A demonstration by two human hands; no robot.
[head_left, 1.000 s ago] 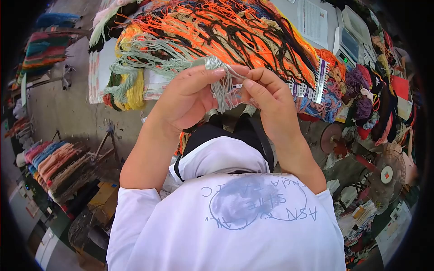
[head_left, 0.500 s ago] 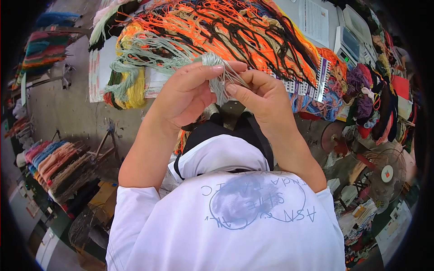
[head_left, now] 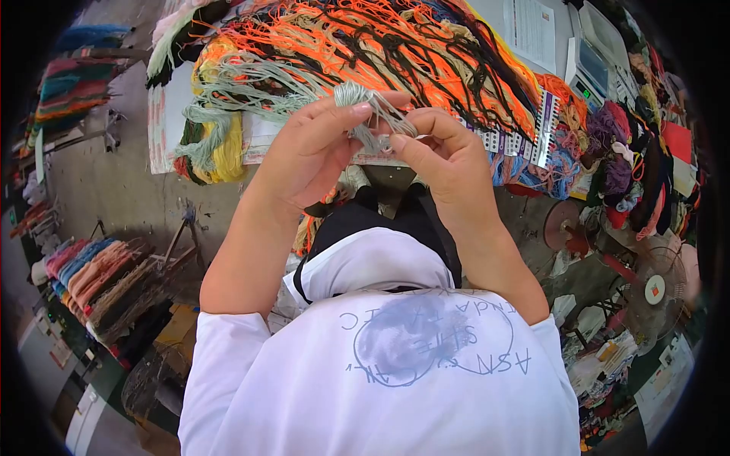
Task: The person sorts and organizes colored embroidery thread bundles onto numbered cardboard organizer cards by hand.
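A bundle of pale grey-green yarn (head_left: 352,95) hangs between my hands above the table's near edge. My left hand (head_left: 315,144) is closed round the bundle, with its thumb and fingertips against the strands. My right hand (head_left: 445,156) pinches several strands drawn out to the right, thumb against the bent index finger. A short tuft droops below the bundle between my hands. More loose yarn of the same pale colour (head_left: 262,80) spreads over the table to the left, behind my left hand.
Orange and black yarn (head_left: 380,49) covers much of the table. A white punched card strip (head_left: 544,129), purple yarn (head_left: 612,133) and a scale with a green display (head_left: 587,72) lie to the right. Yarn racks (head_left: 95,277) stand at left; a fan (head_left: 652,289) stands at right.
The drooping tuft under the bundle is shorter and gathered up. The strands toward my right hand now form a rounder loop, and my right hand has shifted slightly right.
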